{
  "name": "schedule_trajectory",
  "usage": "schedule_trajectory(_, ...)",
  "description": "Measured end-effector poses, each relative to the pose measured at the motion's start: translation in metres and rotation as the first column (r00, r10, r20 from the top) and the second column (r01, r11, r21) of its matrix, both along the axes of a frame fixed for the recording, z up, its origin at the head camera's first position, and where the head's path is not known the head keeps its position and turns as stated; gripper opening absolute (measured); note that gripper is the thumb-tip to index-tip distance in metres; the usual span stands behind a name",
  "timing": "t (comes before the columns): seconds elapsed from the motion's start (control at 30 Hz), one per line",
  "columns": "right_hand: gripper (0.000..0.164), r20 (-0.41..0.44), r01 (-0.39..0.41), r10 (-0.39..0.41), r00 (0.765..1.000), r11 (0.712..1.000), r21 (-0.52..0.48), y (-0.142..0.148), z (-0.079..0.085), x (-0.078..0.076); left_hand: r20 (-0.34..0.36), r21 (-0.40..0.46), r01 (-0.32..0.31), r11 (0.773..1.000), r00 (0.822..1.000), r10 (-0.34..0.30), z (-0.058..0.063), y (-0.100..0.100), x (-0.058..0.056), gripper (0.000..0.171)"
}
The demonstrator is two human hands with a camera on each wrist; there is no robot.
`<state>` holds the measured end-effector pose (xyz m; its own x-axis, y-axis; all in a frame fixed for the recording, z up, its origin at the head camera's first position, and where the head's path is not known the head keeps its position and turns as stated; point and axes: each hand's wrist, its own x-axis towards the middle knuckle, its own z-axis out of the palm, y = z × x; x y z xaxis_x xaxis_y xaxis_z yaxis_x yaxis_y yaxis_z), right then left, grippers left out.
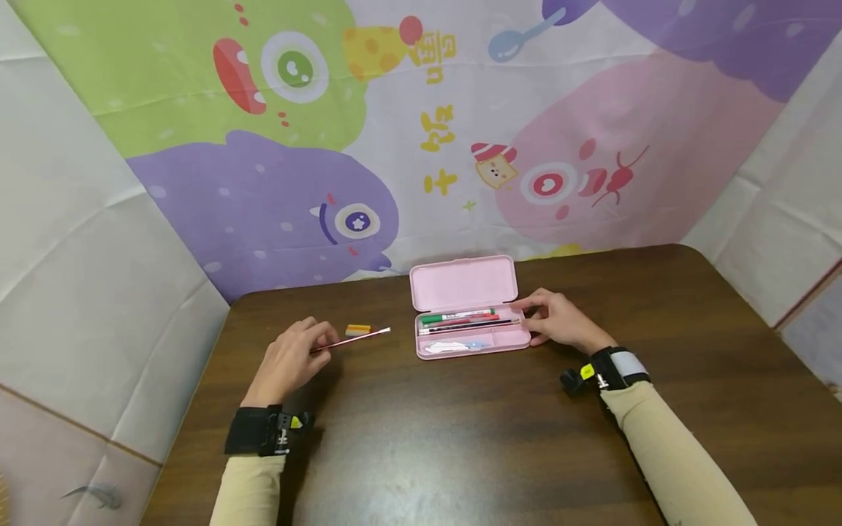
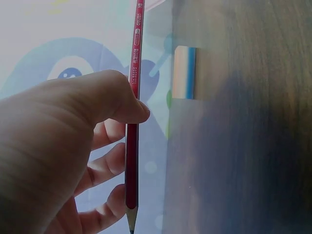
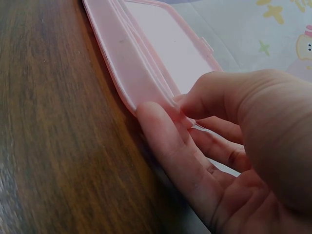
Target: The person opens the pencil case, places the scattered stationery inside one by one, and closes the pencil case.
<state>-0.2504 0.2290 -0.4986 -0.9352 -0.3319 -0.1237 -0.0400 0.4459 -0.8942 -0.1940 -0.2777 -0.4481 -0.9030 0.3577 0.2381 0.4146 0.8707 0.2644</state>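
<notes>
My left hand [image 1: 289, 359] pinches a red pencil [image 2: 133, 165] between thumb and fingers. In the left wrist view its sharpened tip points down past my fingers; its other end reaches toward the pencil case in the head view. The pink pencil case [image 1: 426, 352] lies with its lid [image 1: 464, 283] raised. At the case's right end my right hand [image 1: 558, 320] grips the edge, thumb on the rim and fingers along the side. Inside are a green marker [image 1: 433, 318], a red pen or pencil, a dark pencil [image 1: 470, 326] and a white and light-blue item [image 1: 455, 346].
A small eraser-like block [image 1: 358, 330] lies between my left hand and the case. All this is on a brown wooden table [image 1: 408, 438]. A cartoon-printed cloth [image 1: 454, 219] hangs right behind the table's back edge, with pale cloth at the sides.
</notes>
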Motion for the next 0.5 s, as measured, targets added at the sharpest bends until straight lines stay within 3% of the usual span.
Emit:
schedule_trajectory(0.13, 0.045, 0.009, 0.004, -0.004, 1.000, 1.000, -0.005, 0.001, 0.001, 0.001, -0.011, 0.000, 0.008, 1.000, 1.000, -0.008, 0.003, 0.000, -0.001, 0.021)
schedule_trajectory(0.33, 0.044, 0.010, 0.007, -0.007, 1.000, 1.000, -0.009, 0.002, 0.001, 0.001, -0.040, 0.008, 0.025, 1.000, 0.999, -0.025, 0.018, -0.002, -0.006, 0.021)
schedule_trajectory(0.5, 0.045, 0.005, -0.009, 0.009, 1.000, 1.000, 0.008, -0.002, 0.000, -0.001, -0.076, 0.040, 0.003, 0.999, 0.997, 0.000, 0.029, -0.007, -0.008, 0.020)
